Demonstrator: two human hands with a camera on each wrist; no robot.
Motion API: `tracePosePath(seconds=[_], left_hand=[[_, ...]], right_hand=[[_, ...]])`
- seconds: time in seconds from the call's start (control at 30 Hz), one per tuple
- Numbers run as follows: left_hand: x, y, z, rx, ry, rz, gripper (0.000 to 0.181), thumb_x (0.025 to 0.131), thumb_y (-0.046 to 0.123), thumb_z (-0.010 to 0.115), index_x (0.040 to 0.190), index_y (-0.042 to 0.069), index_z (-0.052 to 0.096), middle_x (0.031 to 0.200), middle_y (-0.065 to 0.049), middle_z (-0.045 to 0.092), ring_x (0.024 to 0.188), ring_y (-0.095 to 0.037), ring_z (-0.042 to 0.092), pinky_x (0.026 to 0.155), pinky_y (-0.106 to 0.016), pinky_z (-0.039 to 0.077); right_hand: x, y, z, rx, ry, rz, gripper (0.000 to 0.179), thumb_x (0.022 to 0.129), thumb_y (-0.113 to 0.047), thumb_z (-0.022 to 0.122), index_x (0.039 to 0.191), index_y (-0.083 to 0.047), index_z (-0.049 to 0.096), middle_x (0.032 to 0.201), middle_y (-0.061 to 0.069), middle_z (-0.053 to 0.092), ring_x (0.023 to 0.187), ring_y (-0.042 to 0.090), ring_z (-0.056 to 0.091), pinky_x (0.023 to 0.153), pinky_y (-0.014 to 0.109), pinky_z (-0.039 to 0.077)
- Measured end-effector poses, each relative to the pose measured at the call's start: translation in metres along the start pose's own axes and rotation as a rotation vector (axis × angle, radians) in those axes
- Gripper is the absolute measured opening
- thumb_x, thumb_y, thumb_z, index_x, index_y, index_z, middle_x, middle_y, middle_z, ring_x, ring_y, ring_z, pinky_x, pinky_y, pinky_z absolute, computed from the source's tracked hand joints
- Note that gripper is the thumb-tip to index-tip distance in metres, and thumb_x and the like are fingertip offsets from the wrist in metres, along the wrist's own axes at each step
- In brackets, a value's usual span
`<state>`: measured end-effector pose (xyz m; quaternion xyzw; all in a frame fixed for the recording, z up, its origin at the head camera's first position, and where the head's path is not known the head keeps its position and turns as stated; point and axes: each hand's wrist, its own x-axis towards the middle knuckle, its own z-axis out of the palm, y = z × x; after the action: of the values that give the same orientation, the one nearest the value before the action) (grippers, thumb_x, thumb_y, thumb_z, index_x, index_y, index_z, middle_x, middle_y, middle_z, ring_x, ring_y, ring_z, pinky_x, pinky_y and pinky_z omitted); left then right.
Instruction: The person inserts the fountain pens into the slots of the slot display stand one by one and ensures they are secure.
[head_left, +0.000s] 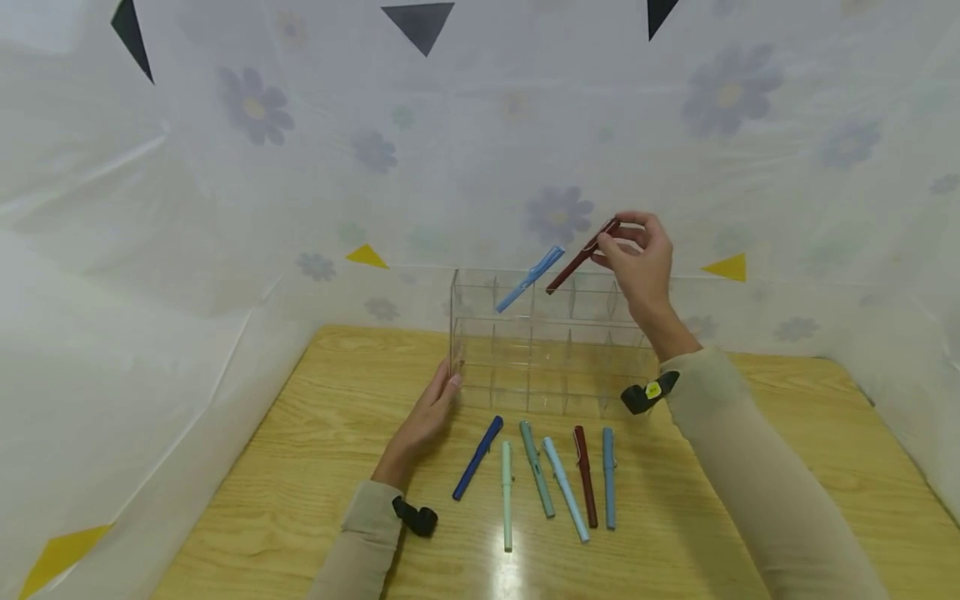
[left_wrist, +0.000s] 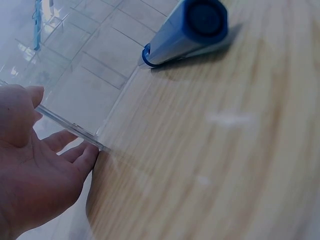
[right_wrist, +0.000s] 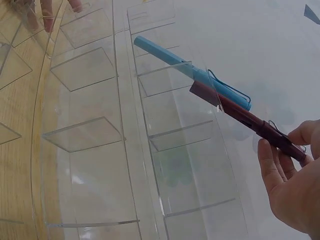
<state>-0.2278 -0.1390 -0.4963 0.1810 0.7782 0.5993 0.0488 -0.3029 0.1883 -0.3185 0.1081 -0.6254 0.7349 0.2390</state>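
My right hand (head_left: 643, 262) pinches a dark red pen (head_left: 581, 257) by its clip end, thumb on one side and fingers on the other. The pen slants down over the top row of a clear divided acrylic organizer (head_left: 550, 364). Just left of it, a light blue pen (head_left: 529, 280) leans in the top row, its clip end sticking out above. With thumb and fingers on either side of the edge, my left hand (left_wrist: 47, 155) holds the organizer's left side low down, near the table.
In front of the organizer, several pens lie on the wooden table (head_left: 300, 467): dark blue (head_left: 477, 458), pale green (head_left: 507, 497), grey-green (head_left: 537, 469), light blue (head_left: 566, 490), dark red (head_left: 586, 477) and grey-blue (head_left: 609, 479). A flower-patterned white sheet (head_left: 480, 158) hangs behind.
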Motion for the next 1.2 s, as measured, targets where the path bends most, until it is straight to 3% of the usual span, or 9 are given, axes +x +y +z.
tracePosePath(seconds=[0.37, 0.6, 0.8, 1.2], left_hand=[[0.001, -0.001, 0.002, 0.021, 0.004, 0.016, 0.058, 0.115, 0.028, 0.032, 0.167, 0.016, 0.009, 0.170, -0.014, 0.016, 0.155, -0.028, 0.014, 0.123, -0.053, 0.017], [0.003, 0.000, 0.004, 0.016, 0.009, -0.001, 0.058, 0.115, 0.030, 0.033, 0.167, 0.023, 0.009, 0.170, -0.008, 0.016, 0.155, -0.024, 0.014, 0.123, -0.050, 0.017], [0.003, 0.001, 0.005, 0.009, 0.003, 0.025, 0.058, 0.115, 0.029, 0.032, 0.167, 0.018, 0.009, 0.169, -0.013, 0.018, 0.155, -0.026, 0.014, 0.123, -0.052, 0.017], [0.006, -0.001, 0.004, 0.022, 0.000, -0.001, 0.058, 0.115, 0.028, 0.032, 0.167, 0.017, 0.009, 0.170, -0.010, 0.016, 0.155, -0.023, 0.013, 0.123, -0.049, 0.016]], right_hand=[[-0.001, 0.011, -0.001, -0.076, -0.060, 0.110, 0.036, 0.097, -0.004, 0.069, 0.129, 0.007, 0.056, 0.105, 0.015, 0.063, 0.083, 0.019, 0.073, 0.079, 0.029, 0.060], [0.001, 0.012, -0.006, -0.133, -0.123, 0.110, 0.033, 0.098, -0.003, 0.068, 0.126, 0.010, 0.058, 0.100, 0.015, 0.067, 0.079, 0.016, 0.074, 0.077, 0.027, 0.059], [0.003, 0.009, -0.011, -0.219, -0.187, 0.140, 0.029, 0.099, -0.006, 0.067, 0.124, 0.008, 0.058, 0.100, 0.013, 0.067, 0.082, 0.017, 0.075, 0.078, 0.032, 0.060], [0.005, 0.006, -0.025, -0.415, -0.268, 0.126, 0.032, 0.100, -0.011, 0.067, 0.124, 0.006, 0.057, 0.109, 0.020, 0.067, 0.089, 0.013, 0.072, 0.076, 0.024, 0.059]])
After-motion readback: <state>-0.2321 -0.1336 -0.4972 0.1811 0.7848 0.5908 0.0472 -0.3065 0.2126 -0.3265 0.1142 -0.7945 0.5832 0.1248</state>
